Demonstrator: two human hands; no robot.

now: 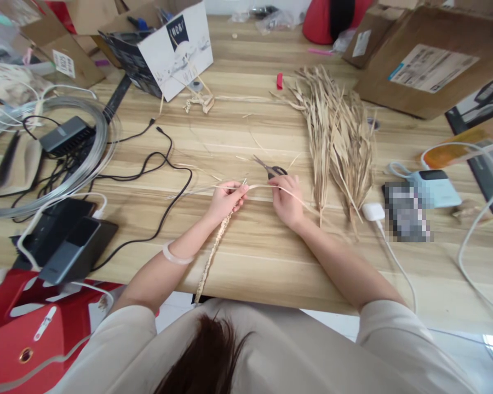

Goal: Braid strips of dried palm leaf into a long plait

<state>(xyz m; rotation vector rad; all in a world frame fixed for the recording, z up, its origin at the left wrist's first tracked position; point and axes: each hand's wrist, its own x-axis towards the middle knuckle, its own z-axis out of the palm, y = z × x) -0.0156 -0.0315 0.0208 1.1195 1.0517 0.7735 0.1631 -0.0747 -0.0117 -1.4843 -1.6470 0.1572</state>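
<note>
My left hand [227,200] is closed in a pinch on the top end of a plaited straw braid [212,256] that trails back over the table's near edge. My right hand [286,201] is closed on loose straw strands [258,187] stretched between the two hands. Black-handled scissors [270,168] lie on the wooden table [254,257] just beyond my right hand. A pile of dried straw [337,137] lies to the right of the scissors.
Black cables [160,164], a wire coil [86,158] and dark devices [72,241] fill the left side. Cardboard boxes [419,60] and a printed carton [168,49] stand at the back. A phone [406,210], white charger [373,211] and cable lie right.
</note>
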